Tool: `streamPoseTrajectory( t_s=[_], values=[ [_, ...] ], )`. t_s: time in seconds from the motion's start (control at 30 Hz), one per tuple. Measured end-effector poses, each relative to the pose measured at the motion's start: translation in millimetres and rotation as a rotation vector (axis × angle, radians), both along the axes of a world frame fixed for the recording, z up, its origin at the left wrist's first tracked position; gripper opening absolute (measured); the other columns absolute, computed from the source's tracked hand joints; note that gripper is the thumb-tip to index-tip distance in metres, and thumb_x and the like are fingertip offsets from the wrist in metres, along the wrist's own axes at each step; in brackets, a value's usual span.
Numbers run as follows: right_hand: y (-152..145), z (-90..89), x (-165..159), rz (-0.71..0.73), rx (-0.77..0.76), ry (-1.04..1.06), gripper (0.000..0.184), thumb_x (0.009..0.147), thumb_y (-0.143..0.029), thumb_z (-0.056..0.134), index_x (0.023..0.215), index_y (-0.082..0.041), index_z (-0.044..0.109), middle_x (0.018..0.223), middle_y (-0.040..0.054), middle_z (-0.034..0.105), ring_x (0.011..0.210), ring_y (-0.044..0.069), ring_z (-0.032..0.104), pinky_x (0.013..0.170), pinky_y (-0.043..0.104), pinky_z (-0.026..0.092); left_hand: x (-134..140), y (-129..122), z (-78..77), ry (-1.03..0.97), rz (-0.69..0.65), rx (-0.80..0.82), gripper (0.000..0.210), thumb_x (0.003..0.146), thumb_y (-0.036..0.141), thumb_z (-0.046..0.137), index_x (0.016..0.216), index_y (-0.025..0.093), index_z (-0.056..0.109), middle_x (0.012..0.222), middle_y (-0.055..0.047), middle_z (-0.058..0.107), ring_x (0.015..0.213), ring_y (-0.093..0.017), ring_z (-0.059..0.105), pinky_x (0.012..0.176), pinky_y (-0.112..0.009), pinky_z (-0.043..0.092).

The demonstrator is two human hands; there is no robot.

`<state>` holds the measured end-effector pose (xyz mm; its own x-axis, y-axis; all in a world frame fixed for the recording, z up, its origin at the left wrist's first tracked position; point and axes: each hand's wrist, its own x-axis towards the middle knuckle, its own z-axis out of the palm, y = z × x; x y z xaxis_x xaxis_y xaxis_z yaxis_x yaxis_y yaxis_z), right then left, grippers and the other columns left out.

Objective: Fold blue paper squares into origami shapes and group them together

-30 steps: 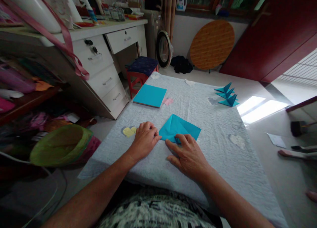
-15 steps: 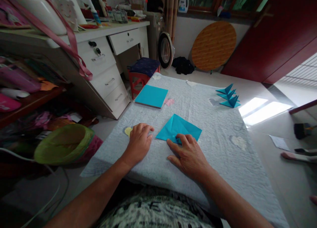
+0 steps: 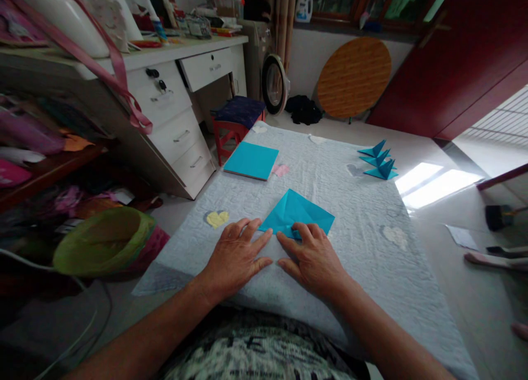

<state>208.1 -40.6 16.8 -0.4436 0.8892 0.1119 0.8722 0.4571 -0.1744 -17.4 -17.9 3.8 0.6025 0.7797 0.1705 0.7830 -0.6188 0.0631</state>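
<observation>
A creased blue sheet of origami paper (image 3: pixel 292 210), folded along its near edge, lies on the cloth-covered table (image 3: pixel 350 264). My right hand (image 3: pixel 315 253) rests on its near edge, index finger pressing down and the other fingers bent over the paper. At the sheet's near left corner is my left hand (image 3: pixel 237 253), fingers stretched out, the index fingertip at the folded edge. Neither hand grips anything. Beyond the sheet to the left sits a stack of blue square paper (image 3: pixel 251 160). Several folded blue paper pieces (image 3: pixel 380 161) stand at the far right.
Left of the table stand a white drawer desk (image 3: pixel 165 110) and a bin with a yellow-green liner (image 3: pixel 105 240). A red stool (image 3: pixel 231 131) is at the far left corner. Behind are a washing machine with its door open (image 3: pixel 275 84) and a round wooden tabletop (image 3: pixel 353 76).
My left hand has moved right, from beside the paper to its near left corner, uncovering a yellow heart on the cloth. My right hand stays on the near edge.
</observation>
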Motion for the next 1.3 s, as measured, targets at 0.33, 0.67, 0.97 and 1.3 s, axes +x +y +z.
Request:
streamPoseTrajectory(
  t_s=[0.33, 0.67, 0.97, 1.3],
  values=[
    [0.2, -1.7, 0.7, 0.007, 0.032, -0.007, 0.05, 0.092, -0.058, 0.056, 0.135, -0.032, 0.058, 0.124, 0.0139, 0.054, 0.106, 0.033, 0.046, 0.091, 0.049, 0.044, -1.5, -7.9, 10.9, 0.023, 0.049, 0.091, 0.039, 0.092, 0.04, 0.062, 0.125, 0.019, 0.064, 0.134, -0.014, 0.061, 0.128, -0.036, 0.048, 0.104, -0.054, 0.039],
    [-0.2, -0.9, 2.9, 0.018, 0.019, -0.029, 0.055, 0.093, -0.055, 0.057, 0.141, -0.03, 0.054, 0.128, 0.0145, 0.056, 0.11, 0.033, 0.048, 0.092, 0.049, 0.045, 19.3, 6.1, 1.6, -0.021, -0.142, -0.046, 0.045, 0.095, 0.036, 0.059, 0.134, 0.013, 0.056, 0.13, -0.012, 0.063, 0.121, -0.028, 0.054, 0.107, -0.044, 0.039],
    [-16.7, -4.7, 40.4, -0.006, 0.064, -0.094, 0.054, 0.093, -0.055, 0.058, 0.139, -0.027, 0.056, 0.137, 0.0148, 0.054, 0.122, 0.035, 0.048, 0.1, 0.051, 0.042, 16.7, -1.2, 3.7, 0.061, -0.076, 0.036, 0.044, 0.094, 0.038, 0.061, 0.13, 0.012, 0.06, 0.128, -0.014, 0.065, 0.119, -0.029, 0.058, 0.096, -0.042, 0.046],
    [-39.8, -8.1, 73.1, -0.077, 0.098, -0.115, 0.053, 0.093, -0.051, 0.06, 0.14, -0.027, 0.056, 0.139, 0.0143, 0.055, 0.125, 0.034, 0.049, 0.102, 0.051, 0.042, 5.8, -9.7, 6.2, 0.083, -0.013, 0.129, 0.043, 0.089, 0.038, 0.068, 0.122, 0.009, 0.065, 0.121, -0.014, 0.069, 0.112, -0.029, 0.062, 0.086, -0.04, 0.05]
  ],
)
